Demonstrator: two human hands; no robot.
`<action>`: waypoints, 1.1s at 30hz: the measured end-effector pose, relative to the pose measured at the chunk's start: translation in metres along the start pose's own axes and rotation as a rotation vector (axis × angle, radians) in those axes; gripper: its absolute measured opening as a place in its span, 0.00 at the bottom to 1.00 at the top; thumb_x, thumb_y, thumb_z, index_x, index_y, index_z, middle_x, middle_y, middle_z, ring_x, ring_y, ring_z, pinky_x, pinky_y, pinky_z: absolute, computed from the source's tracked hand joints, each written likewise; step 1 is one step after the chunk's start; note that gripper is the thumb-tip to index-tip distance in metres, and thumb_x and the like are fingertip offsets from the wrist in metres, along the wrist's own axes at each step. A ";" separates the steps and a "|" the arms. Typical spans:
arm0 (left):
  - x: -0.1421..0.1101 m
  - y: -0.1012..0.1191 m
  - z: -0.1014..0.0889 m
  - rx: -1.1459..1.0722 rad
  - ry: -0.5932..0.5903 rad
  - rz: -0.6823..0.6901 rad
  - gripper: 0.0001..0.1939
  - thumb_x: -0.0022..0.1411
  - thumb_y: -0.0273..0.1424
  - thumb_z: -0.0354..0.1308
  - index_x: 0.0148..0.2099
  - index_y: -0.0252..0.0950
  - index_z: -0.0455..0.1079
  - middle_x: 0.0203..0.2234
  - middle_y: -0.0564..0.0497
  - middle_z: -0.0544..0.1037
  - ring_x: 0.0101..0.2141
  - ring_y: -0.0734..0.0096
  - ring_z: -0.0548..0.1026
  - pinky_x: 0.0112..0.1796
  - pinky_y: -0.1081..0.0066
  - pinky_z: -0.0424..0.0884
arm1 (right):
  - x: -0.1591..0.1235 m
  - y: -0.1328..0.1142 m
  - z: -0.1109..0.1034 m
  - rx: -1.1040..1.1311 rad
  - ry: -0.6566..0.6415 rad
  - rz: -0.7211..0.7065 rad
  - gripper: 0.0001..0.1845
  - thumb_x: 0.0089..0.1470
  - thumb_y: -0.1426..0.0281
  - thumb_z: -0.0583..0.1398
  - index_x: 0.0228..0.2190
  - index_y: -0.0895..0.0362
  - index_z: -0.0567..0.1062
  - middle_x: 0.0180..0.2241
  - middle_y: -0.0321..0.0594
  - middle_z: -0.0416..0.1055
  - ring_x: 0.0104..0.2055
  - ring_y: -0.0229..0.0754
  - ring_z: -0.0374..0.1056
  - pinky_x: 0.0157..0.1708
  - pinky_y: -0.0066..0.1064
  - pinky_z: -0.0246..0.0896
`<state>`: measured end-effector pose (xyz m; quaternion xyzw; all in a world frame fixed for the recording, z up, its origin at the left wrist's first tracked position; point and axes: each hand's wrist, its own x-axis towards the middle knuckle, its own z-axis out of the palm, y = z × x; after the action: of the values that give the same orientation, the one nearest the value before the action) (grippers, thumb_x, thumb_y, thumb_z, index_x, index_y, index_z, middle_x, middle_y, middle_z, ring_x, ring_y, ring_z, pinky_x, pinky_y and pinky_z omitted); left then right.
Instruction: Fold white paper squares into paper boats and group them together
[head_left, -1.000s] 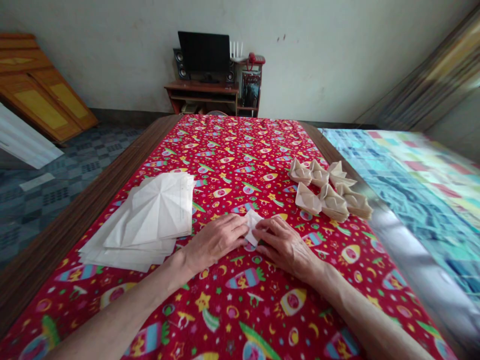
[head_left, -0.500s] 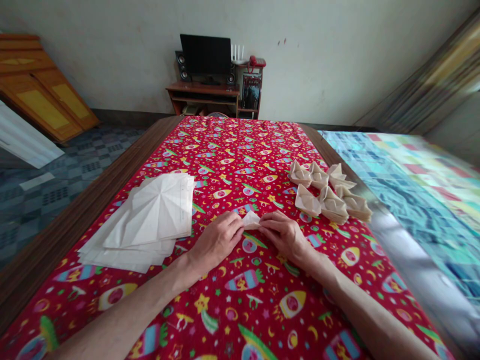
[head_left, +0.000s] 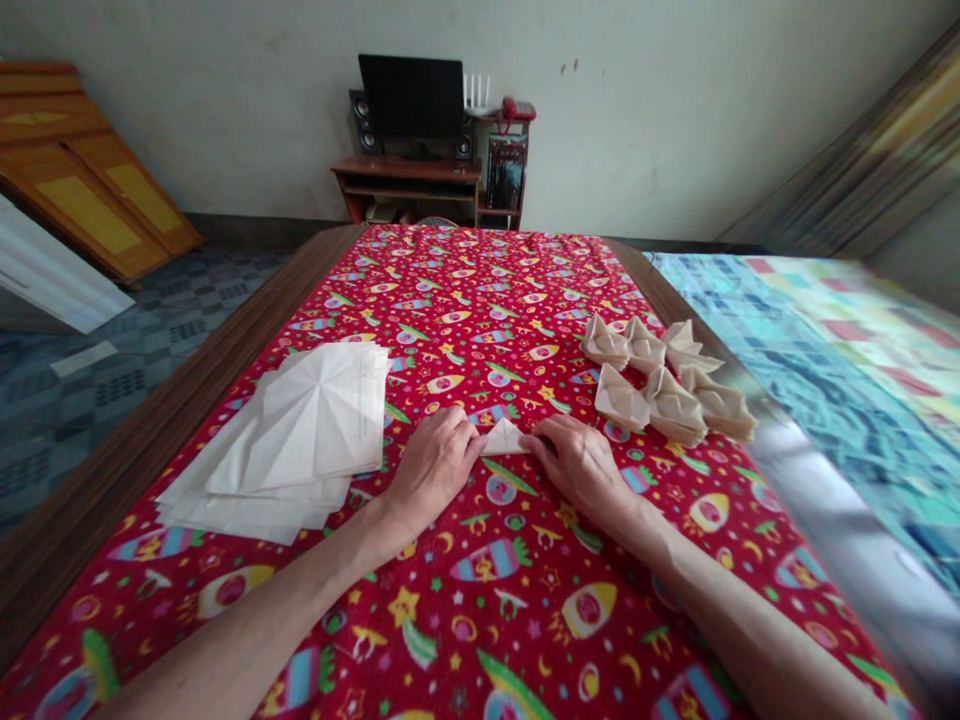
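A small piece of folded white paper (head_left: 505,437), now a low triangle with its point facing away from me, lies between my hands on the red cloth. My left hand (head_left: 439,455) pinches its left corner between thumb and fingers. At the right corner, my right hand (head_left: 576,455) grips it in the same way. To the left sits a loose stack of creased white paper sheets (head_left: 319,415), the top one marked with fold lines fanning from a point. Several stacks of folded paper pieces (head_left: 675,405) stand in two rows on the right.
The red tablecloth (head_left: 480,610) with rocket prints covers a dark wooden table (head_left: 247,320). Beyond it stands a desk (head_left: 409,175) with a monitor (head_left: 411,98) and a red telephone (head_left: 517,108). A bed with a patterned cover (head_left: 780,360) adjoins the right side.
The white paper went from a diamond shape to a flat triangle. My hands moved slightly forward and apart, from its middle to its two side corners.
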<state>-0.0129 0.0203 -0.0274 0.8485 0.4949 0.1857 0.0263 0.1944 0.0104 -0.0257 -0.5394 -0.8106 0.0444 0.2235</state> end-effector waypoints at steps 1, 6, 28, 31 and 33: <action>0.000 0.000 0.000 0.024 -0.005 0.002 0.10 0.66 0.30 0.52 0.31 0.34 0.67 0.31 0.49 0.69 0.34 0.66 0.68 0.38 0.65 0.68 | 0.001 -0.001 -0.001 -0.028 -0.011 -0.001 0.13 0.60 0.66 0.56 0.24 0.57 0.69 0.25 0.37 0.68 0.28 0.38 0.63 0.29 0.28 0.52; 0.000 0.003 -0.003 0.055 0.012 0.010 0.08 0.65 0.31 0.52 0.33 0.34 0.67 0.32 0.49 0.70 0.34 0.65 0.69 0.38 0.66 0.68 | 0.003 -0.004 -0.003 -0.102 -0.061 -0.004 0.13 0.60 0.65 0.56 0.26 0.57 0.70 0.26 0.38 0.69 0.29 0.39 0.65 0.29 0.28 0.51; -0.023 0.018 -0.009 0.016 -0.166 0.302 0.24 0.70 0.35 0.42 0.65 0.35 0.51 0.64 0.47 0.54 0.64 0.65 0.49 0.62 0.56 0.47 | -0.013 -0.021 -0.002 -0.200 0.037 -0.235 0.15 0.62 0.74 0.49 0.45 0.59 0.72 0.48 0.49 0.71 0.48 0.48 0.66 0.43 0.38 0.63; -0.024 0.017 -0.011 0.024 -0.160 0.297 0.24 0.70 0.35 0.42 0.65 0.35 0.52 0.64 0.47 0.54 0.64 0.65 0.50 0.62 0.57 0.48 | -0.025 -0.020 0.001 -0.097 -0.039 -0.395 0.23 0.61 0.77 0.46 0.57 0.64 0.62 0.60 0.52 0.58 0.61 0.46 0.55 0.56 0.41 0.57; -0.026 0.016 -0.012 0.042 -0.151 0.301 0.24 0.70 0.34 0.42 0.65 0.35 0.52 0.64 0.48 0.53 0.64 0.66 0.50 0.62 0.58 0.50 | -0.032 -0.016 0.001 -0.042 -0.097 -0.394 0.27 0.60 0.78 0.46 0.60 0.65 0.56 0.62 0.52 0.54 0.65 0.44 0.48 0.60 0.42 0.52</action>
<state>-0.0156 -0.0115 -0.0202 0.9248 0.3629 0.1127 0.0175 0.1900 -0.0247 -0.0318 -0.3723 -0.9110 0.0088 0.1773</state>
